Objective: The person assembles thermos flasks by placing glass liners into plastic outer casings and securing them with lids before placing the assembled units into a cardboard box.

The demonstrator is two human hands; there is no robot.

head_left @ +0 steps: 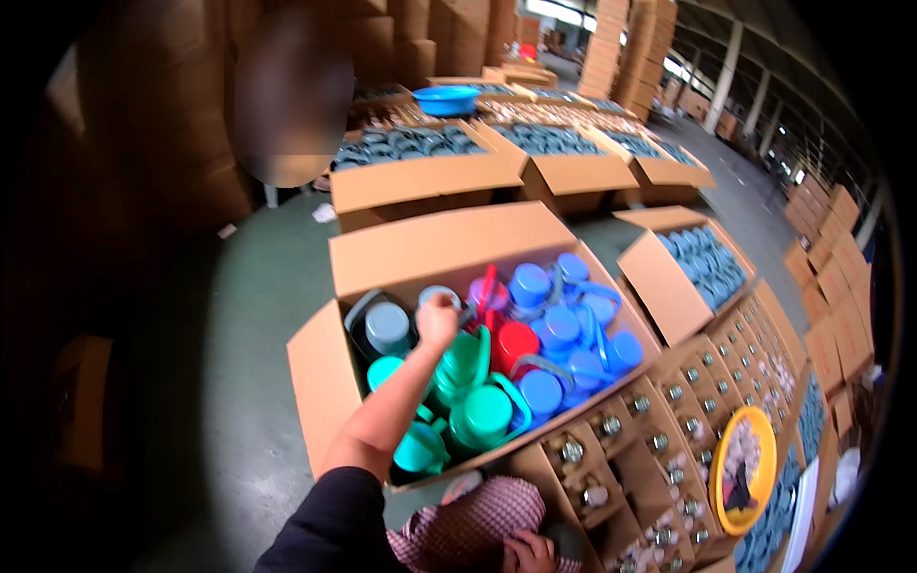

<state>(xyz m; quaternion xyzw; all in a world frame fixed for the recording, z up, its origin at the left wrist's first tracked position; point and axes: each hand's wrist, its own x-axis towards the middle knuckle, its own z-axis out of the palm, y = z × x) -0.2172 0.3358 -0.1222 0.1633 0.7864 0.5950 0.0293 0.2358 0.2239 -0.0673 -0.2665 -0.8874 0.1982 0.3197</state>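
Note:
My left hand (pixel 438 321) reaches into a large open cardboard box (pixel 420 234), its fingers closed at a grey plastic jug (pixel 440 295) in the back row. The exact grip is partly hidden by the hand. Another grey jug (pixel 387 327) stands to its left. Green jugs (pixel 480 417) fill the near left, a red jug (pixel 516 348) is in the middle, and several blue jugs (pixel 560 328) crowd the right. At the lower edge, beside a checkered cloth (pixel 468 520), my right hand (pixel 528 552) has curled fingers; what they hold, if anything, is hidden.
Divided cartons with glass flasks (pixel 571 452) adjoin the box at right, with a yellow basin (pixel 723 511) on them. Boxes of grey round parts (pixel 702 263) stand right and behind. A blue basin (pixel 446 99) sits farther back. Stacked cartons (pixel 841 286) line the right.

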